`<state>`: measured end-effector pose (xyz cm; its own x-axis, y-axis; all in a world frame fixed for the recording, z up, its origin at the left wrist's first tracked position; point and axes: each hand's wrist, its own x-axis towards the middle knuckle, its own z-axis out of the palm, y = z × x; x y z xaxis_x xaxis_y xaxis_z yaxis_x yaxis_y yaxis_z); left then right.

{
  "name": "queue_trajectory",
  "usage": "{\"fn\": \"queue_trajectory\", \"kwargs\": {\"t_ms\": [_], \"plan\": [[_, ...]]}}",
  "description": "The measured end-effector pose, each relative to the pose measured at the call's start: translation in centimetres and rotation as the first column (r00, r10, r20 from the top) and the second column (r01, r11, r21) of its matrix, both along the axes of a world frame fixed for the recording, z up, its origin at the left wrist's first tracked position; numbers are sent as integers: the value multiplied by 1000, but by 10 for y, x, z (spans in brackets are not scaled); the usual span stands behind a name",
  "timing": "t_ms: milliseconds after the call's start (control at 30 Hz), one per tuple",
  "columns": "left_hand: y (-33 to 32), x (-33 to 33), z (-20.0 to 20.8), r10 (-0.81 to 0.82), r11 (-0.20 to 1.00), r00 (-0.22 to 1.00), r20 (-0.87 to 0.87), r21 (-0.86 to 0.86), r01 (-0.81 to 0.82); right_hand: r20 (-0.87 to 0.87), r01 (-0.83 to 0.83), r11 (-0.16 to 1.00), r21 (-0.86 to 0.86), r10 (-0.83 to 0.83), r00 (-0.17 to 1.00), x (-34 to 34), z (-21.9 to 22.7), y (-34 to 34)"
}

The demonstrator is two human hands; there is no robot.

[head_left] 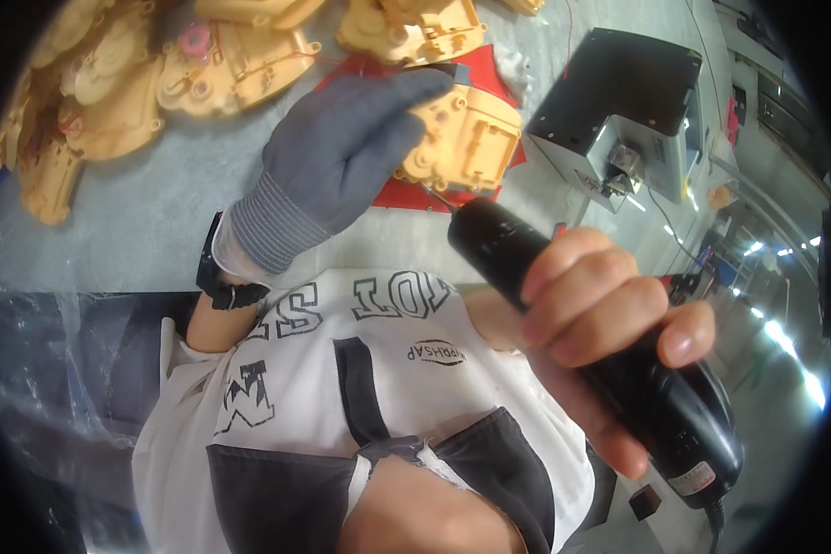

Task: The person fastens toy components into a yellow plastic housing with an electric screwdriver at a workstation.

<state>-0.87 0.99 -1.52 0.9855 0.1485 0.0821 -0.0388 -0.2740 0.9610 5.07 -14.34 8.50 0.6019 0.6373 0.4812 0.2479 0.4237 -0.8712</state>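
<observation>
My left hand (346,138), in a grey knit-cuffed glove, grips the left side of a yellow plastic housing (475,138) with ribs and screw posts. The housing lies over a red pad (399,196) on the bench. In my bare right hand (600,314) is a black electric screwdriver (499,242), fingers wrapped round its body. Its thin bit points up and left to the housing's lower edge; whether it sits in a screw I cannot tell. My gloved fingers hide part of the housing.
Several more yellow housings (235,74) lie at the far left, one with a pink round part (195,41). Right of the pad stands a black-topped box-shaped machine (619,88) with a metal mechanism on its near side. A cord (716,526) trails from the screwdriver's lower end.
</observation>
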Motion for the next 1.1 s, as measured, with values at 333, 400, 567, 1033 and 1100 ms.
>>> {"fn": "queue_trajectory", "kwargs": {"t_ms": [333,400,567,1033,1100], "plan": [[0,1,-7,42,994,998,56,-99,-36,-46,-27,999,34,28,999,7,-21,22],[0,1,-7,59,994,995,83,-92,-52,-17,-26,999,20,26,1000,7,-21,25],[3,0,-5,34,999,999,8,-2,-34,2,-62,998,0,62,998,7,-23,25],[-7,2,-6,88,980,996,-20,-175,-90,11,448,887,112,-452,892,31,21,-82],[-8,3,-13,106,983,991,78,-156,-93,47,600,786,150,-612,790,42,27,-96]]}}
